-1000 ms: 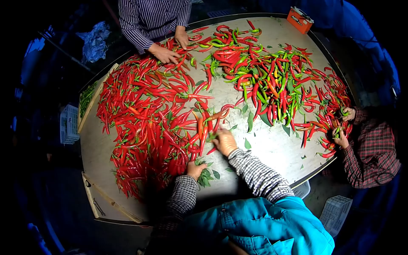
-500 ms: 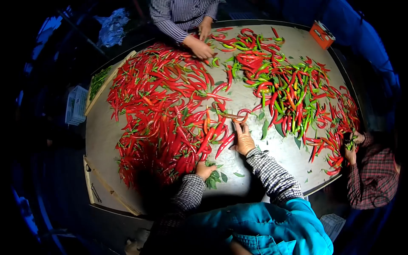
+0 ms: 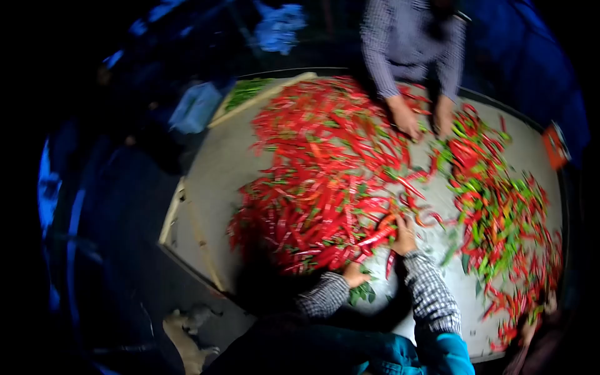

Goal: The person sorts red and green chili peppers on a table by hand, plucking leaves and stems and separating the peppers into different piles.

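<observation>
The view is blurred by motion. My left hand [image 3: 354, 275] is low at the near edge of a large heap of red peppers [image 3: 312, 206], touching green leaves [image 3: 362, 294]; its fingers are partly hidden, so its grip is unclear. My right hand [image 3: 405, 235] lies at the heap's right edge, its fingertips against red peppers [image 3: 380, 234], and the smear hides whether it holds one. Just below and left of it a single red pepper [image 3: 390, 264] rests on the pale table [image 3: 219, 156]. A mixed red and green pile [image 3: 494, 219] lies to the right.
Across the table, a person's hands [image 3: 407, 122] reach between the piles. Another person's hand [image 3: 530, 328] is at the lower right. An orange box [image 3: 555, 147] stands at the far right corner, a pale crate [image 3: 195, 107] beyond the left edge. Wooden strips [image 3: 172, 212] edge the left side.
The view has swung left, so the table appears shifted right. My right hand has moved toward the red heap. My left hand stays by the leaves. The far person's hands are now farther apart.
</observation>
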{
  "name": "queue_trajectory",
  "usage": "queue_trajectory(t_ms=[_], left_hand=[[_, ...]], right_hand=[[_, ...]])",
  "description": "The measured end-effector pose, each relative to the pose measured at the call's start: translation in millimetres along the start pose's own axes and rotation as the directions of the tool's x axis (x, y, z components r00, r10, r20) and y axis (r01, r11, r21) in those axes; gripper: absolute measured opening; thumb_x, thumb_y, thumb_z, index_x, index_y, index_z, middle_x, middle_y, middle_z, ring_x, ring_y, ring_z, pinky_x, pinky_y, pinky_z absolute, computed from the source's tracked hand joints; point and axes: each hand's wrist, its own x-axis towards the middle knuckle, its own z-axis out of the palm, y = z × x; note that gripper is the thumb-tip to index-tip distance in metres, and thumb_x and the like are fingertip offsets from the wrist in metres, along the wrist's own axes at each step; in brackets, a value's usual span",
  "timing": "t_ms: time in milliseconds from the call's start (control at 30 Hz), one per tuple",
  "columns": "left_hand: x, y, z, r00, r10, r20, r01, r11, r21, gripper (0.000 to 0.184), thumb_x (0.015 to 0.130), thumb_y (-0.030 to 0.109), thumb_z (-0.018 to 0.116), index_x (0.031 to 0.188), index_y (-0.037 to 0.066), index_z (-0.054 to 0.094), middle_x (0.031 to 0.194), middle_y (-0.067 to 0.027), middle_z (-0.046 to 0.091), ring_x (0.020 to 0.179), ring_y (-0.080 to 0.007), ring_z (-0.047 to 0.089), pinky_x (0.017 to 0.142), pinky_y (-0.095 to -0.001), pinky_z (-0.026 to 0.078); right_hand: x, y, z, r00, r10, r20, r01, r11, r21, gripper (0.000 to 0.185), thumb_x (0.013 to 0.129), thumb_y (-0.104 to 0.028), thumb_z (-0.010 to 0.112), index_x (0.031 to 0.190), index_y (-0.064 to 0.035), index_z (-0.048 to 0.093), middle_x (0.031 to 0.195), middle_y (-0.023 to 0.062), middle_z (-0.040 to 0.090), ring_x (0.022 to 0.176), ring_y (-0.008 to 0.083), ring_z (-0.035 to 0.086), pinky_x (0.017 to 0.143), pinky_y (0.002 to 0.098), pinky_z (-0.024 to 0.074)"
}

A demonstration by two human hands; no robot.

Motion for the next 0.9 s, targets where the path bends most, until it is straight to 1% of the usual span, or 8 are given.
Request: queue_trajectory(t_ms=[100, 233, 333, 433, 533, 700, 767, 900], left_hand=[[5, -9, 3, 1.0, -0.008, 0.008, 0.007, 0.998, 0.064, 0.06, 0.062, 0.012, 0.069, 0.118, 0.002, 0.048, 0.092, -0.0086, 0.062, 0.082, -0.0163, 0.058, 0.076, -0.0296, 0.046], [-10, 34, -9, 0.981, -0.172, 0.087, 0.171, 0.985, 0.019, 0.061, 0.061, 0.012, 0.07, 0.117, 0.003, 0.05, 0.092, -0.0112, 0.062, 0.081, -0.0178, 0.059, 0.074, -0.0302, 0.047], [-7, 21, -5, 0.993, -0.106, 0.049, 0.107, 0.994, -0.017, 0.058, 0.06, 0.011, 0.07, 0.115, 0.004, 0.052, 0.091, -0.011, 0.063, 0.08, -0.0183, 0.059, 0.073, -0.0302, 0.048], [-3, 14, -1, 0.996, -0.077, 0.036, 0.079, 0.995, -0.063, 0.057, 0.06, 0.01, 0.07, 0.114, 0.004, 0.053, 0.09, -0.01, 0.063, 0.077, -0.0177, 0.06, 0.07, -0.03, 0.048], [-8, 27, -7, 0.988, -0.142, 0.057, 0.14, 0.99, 0.035, 0.052, 0.06, 0.014, 0.069, 0.11, 0.005, 0.055, 0.088, -0.0116, 0.063, 0.073, -0.0183, 0.06, 0.067, -0.0303, 0.048], [-14, 42, -13, 0.988, -0.151, 0.019, 0.149, 0.984, 0.094, 0.047, 0.06, 0.019, 0.07, 0.104, 0.005, 0.058, 0.08, -0.0122, 0.063, 0.074, -0.0225, 0.06, 0.072, -0.033, 0.047], [-13, 38, -10, 0.991, -0.137, 0.008, 0.135, 0.985, 0.112, 0.043, 0.059, 0.014, 0.071, 0.101, 0.009, 0.061, 0.081, -0.0106, 0.064, 0.077, -0.02, 0.061, 0.072, -0.0313, 0.047], [-4, 22, -5, 0.974, -0.218, 0.054, 0.212, 0.972, 0.099, 0.046, 0.059, 0.018, 0.072, 0.101, 0.005, 0.06, 0.084, -0.0129, 0.064, 0.08, -0.0229, 0.061, 0.075, -0.0327, 0.048]], right_hand=[[6, 8, 5, 0.998, 0.032, 0.053, -0.031, 0.999, -0.021, 0.112, 0.035, -0.041, 0.087, 0.128, -0.0048, 0.034, 0.126, 0.0255, 0.031, 0.114, 0.0411, 0.038, 0.097, 0.0411, 0.0351], [9, 10, 10, 0.987, 0.115, 0.115, -0.113, 0.993, -0.03, 0.12, 0.027, -0.037, 0.09, 0.128, -0.0075, 0.032, 0.127, 0.0219, 0.026, 0.113, 0.0373, 0.036, 0.096, 0.0375, 0.038], [10, 19, 15, 0.984, 0.113, 0.141, -0.112, 0.994, -0.017, 0.123, 0.024, -0.033, 0.091, 0.129, -0.0085, 0.03, 0.129, 0.0204, 0.023, 0.115, 0.0349, 0.035, 0.097, 0.0359, 0.038], [11, 14, 8, 0.975, 0.128, 0.182, -0.129, 0.992, -0.006, 0.121, 0.027, -0.031, 0.091, 0.129, -0.0083, 0.03, 0.13, 0.0196, 0.023, 0.117, 0.0347, 0.035, 0.098, 0.0367, 0.0378], [11, 6, 2, 0.97, 0.145, 0.195, -0.143, 0.989, -0.023, 0.122, 0.028, -0.031, 0.091, 0.13, -0.0067, 0.029, 0.13, 0.0201, 0.024, 0.118, 0.036, 0.034, 0.099, 0.0365, 0.0359], [8, 12, 6, 0.99, 0.056, 0.128, -0.046, 0.996, -0.076, 0.12, 0.028, -0.03, 0.09, 0.13, -0.0099, 0.03, 0.133, 0.0207, 0.023, 0.118, 0.0375, 0.036, 0.097, 0.0389, 0.0382], [8, 14, 8, 0.986, 0.08, 0.144, -0.074, 0.996, -0.045, 0.121, 0.028, -0.03, 0.09, 0.131, -0.0102, 0.029, 0.134, 0.021, 0.023, 0.119, 0.0378, 0.035, 0.099, 0.0378, 0.0367], [11, 7, 2, 0.968, 0.145, 0.203, -0.132, 0.988, -0.077, 0.12, 0.029, -0.029, 0.09, 0.131, -0.0095, 0.029, 0.135, 0.0206, 0.022, 0.121, 0.0371, 0.034, 0.099, 0.0371, 0.0359]])
